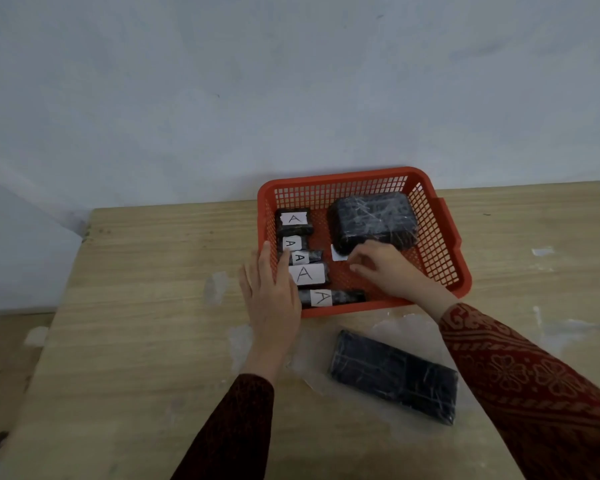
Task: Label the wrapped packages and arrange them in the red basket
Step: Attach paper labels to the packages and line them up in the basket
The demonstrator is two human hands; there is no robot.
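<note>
The red basket [440, 237] stands on the wooden table. Along its left side lie several small black wrapped packages [309, 273], each with a white label marked A. A large black wrapped package [373, 220] lies at its back right, with a white label [338, 254] showing at its near corner. My right hand [388, 268] is inside the basket, fingers curled at that corner and label. My left hand [274, 292] lies flat, fingers apart, against the basket's left front rim. Another large wrapped package [394, 375], without a label, lies on the table in front of the basket.
A sheet of clear plastic film [409, 327] lies on the table [146, 306] under the near package. The table's left edge is at the left, and a pale wall stands right behind the basket.
</note>
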